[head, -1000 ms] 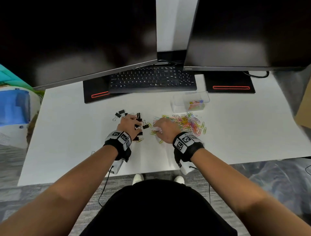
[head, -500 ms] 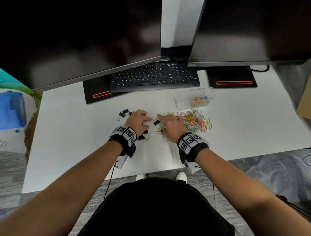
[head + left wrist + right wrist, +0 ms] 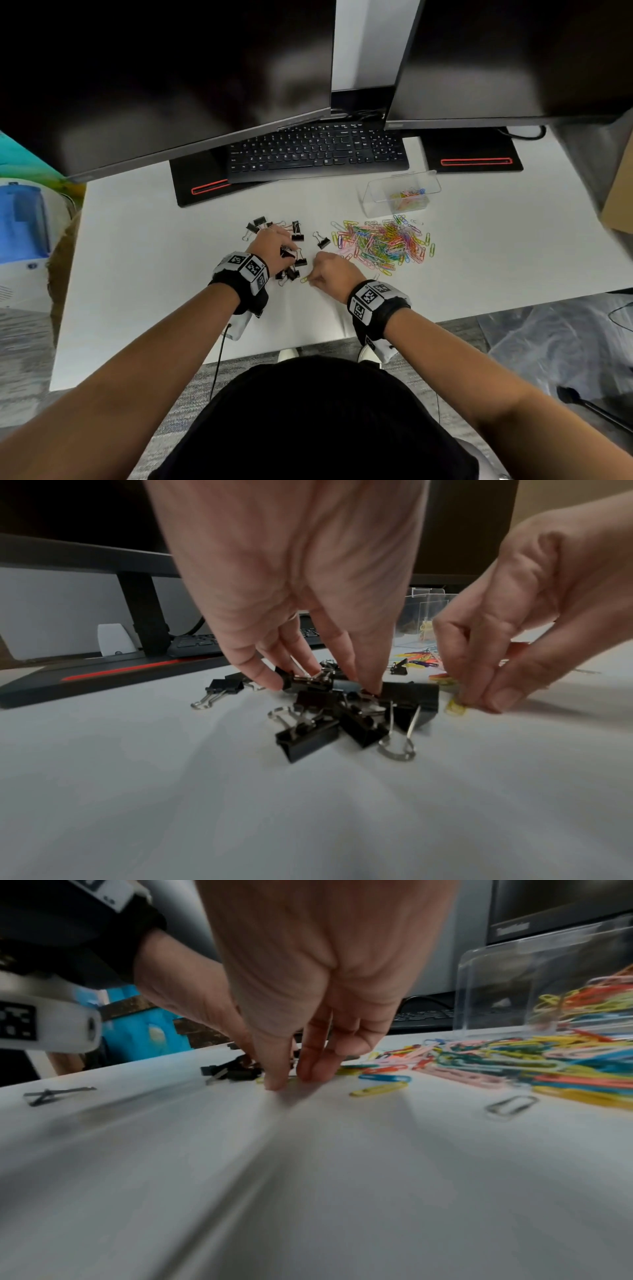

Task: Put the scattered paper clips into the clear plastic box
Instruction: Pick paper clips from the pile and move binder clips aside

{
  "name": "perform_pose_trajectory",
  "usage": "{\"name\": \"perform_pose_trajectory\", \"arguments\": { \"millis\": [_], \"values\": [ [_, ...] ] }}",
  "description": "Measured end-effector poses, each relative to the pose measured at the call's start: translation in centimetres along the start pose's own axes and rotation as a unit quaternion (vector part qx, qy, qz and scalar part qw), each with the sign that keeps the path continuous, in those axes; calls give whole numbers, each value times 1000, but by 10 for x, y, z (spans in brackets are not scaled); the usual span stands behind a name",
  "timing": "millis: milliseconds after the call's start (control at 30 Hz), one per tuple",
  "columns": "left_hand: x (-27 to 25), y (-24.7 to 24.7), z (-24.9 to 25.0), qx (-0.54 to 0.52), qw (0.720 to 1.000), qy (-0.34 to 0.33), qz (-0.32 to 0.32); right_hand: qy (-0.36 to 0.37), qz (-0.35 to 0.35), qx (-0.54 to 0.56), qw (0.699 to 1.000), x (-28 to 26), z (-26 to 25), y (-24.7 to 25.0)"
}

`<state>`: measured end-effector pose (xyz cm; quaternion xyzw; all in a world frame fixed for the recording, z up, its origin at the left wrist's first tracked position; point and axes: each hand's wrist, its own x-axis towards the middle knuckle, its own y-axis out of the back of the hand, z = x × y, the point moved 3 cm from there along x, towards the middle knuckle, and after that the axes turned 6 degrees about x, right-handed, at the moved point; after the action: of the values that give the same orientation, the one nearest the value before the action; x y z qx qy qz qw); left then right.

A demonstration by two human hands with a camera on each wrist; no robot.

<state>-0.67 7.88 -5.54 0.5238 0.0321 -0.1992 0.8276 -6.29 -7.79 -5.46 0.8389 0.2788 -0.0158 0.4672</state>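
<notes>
A heap of coloured paper clips (image 3: 383, 243) (image 3: 514, 1058) lies right of centre on the white desk (image 3: 154, 274). Behind it stands the clear plastic box (image 3: 400, 195) (image 3: 548, 974), with some clips inside. My right hand (image 3: 310, 279) (image 3: 479, 702) (image 3: 291, 1081) is left of the heap and pinches a stray yellow paper clip (image 3: 455, 707) (image 3: 304, 279) against the desk. My left hand (image 3: 291, 250) (image 3: 322, 684) points down over a cluster of black binder clips (image 3: 342, 715) (image 3: 291, 270), its straight fingertips touching them.
More binder clips (image 3: 257, 224) lie behind my left hand, and one (image 3: 322, 241) sits between the two piles. A keyboard (image 3: 318, 150) and two monitors on stands fill the back. A silver clip (image 3: 512, 1104) and a yellow one (image 3: 378, 1089) lie loose nearby.
My right hand has drawn back from the heap's left edge toward me and now pinches the yellow clip beside the binder clips. My left hand stays on the binder clips.
</notes>
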Motion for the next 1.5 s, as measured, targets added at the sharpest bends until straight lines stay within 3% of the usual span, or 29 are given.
{"name": "perform_pose_trajectory", "arguments": {
  "millis": [267, 333, 433, 500, 733, 1067, 1233, 1500],
  "values": [
    [3, 4, 20, 5, 999, -3, 37, -45, 123, -9, 991, -14, 43, 31],
    [6, 2, 34, 22, 999, -29, 13, -58, 109, -27, 992, -12, 47, 37],
    [10, -8, 53, 84, 993, -71, -32, -88, 32, -57, 994, -3, 47, 39],
    [12, -14, 58, 124, 989, -70, -37, -95, 6, -65, 993, 5, 47, 37],
    [21, -20, 44, 87, 996, -21, 15, -64, 62, -60, 994, 18, 43, 34],
    [30, -20, 47, 50, 998, 22, 13, -69, 83, -49, 993, 18, 47, 45],
    [36, -17, 69, 44, 998, 37, 33, -81, 157, 50, 983, 3, 48, 67],
    [60, 3, 134, -38, 994, -4, 101, -104, 298, 156, 936, -24, 68, 113]
  ]
}}
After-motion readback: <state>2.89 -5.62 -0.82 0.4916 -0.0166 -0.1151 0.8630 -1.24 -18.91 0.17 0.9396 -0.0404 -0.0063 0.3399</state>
